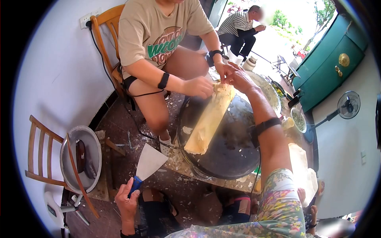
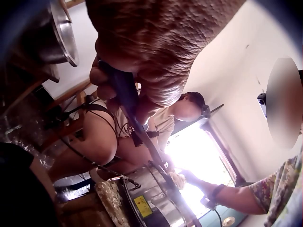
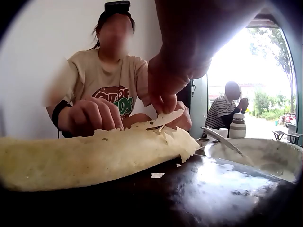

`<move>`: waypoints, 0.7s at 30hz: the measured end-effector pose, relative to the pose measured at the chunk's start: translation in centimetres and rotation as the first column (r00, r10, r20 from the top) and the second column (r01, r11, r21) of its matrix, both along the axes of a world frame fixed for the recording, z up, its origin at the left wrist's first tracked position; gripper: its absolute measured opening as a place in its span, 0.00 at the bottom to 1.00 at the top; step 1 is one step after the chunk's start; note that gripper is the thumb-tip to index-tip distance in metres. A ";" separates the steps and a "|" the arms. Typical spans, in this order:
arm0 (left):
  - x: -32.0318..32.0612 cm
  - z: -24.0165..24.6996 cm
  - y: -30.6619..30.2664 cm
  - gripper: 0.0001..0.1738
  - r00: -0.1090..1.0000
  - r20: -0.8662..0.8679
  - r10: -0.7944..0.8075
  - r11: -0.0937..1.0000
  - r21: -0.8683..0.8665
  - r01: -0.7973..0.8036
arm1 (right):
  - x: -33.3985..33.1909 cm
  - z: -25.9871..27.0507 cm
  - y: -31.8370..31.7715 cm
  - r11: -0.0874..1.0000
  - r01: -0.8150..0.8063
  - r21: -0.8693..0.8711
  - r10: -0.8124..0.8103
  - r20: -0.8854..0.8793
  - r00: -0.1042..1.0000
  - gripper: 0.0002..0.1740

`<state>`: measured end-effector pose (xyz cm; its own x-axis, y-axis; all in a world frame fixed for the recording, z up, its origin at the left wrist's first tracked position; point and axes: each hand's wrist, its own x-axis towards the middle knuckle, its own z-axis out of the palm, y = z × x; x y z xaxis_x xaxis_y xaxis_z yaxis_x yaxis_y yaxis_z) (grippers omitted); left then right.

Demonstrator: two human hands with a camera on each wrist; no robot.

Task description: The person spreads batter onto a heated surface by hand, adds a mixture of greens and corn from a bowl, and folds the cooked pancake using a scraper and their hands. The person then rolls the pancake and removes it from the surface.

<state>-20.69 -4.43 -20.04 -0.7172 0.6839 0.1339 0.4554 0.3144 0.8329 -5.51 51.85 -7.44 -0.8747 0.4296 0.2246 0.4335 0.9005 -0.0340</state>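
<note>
My left hand (image 1: 126, 203) grips the blue handle of a wide scraper (image 1: 151, 162), its pale blade pointing up and away beside the round griddle (image 1: 242, 135). Across the griddle lies a long rolled-up flatbread (image 1: 210, 119), pale yellow with ragged ends. At its far end my right hand (image 1: 241, 80) reaches in from the right. Seen from the right wrist, its fingertips pinch a thin torn flap (image 3: 165, 119) on top of the flatbread. The other person's hands (image 3: 97, 116) work at the same end, close beside mine.
A large batter bowl (image 3: 258, 156) stands right of the griddle, with a bowl of chopped greens (image 1: 298, 120) beyond. A metal basin (image 1: 81, 158) sits at left near a wooden chair (image 1: 43, 152). A cord (image 1: 137, 133) crosses the floor. Someone in stripes (image 1: 238, 25) sits by the doorway.
</note>
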 end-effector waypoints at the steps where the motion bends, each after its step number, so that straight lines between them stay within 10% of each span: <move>1: 0.0 0.1 0.0 0.24 1.000 0.022 0.014 1.000 -0.006 -0.014 | 0.0 0.0 0.2 1.000 0.009 -0.007 -0.009 0.009 1.000 0.08; 12: -0.4 -0.8 -0.3 0.24 1.000 -0.019 -0.020 1.000 0.004 0.020 | 0.0 -4.1 2.7 0.985 -0.171 -0.030 0.173 0.076 0.982 0.09; 19: -0.4 -1.0 -0.6 0.24 1.000 -0.025 -0.011 0.999 0.053 0.012 | 4.0 -1.7 -9.5 0.994 0.108 -0.028 -0.108 0.014 0.994 0.33; 21: -0.3 -0.5 -0.6 0.24 1.000 -0.020 -0.025 0.998 0.064 0.026 | 3.9 -1.7 -13.2 0.981 0.188 -0.040 -0.175 0.224 0.959 0.44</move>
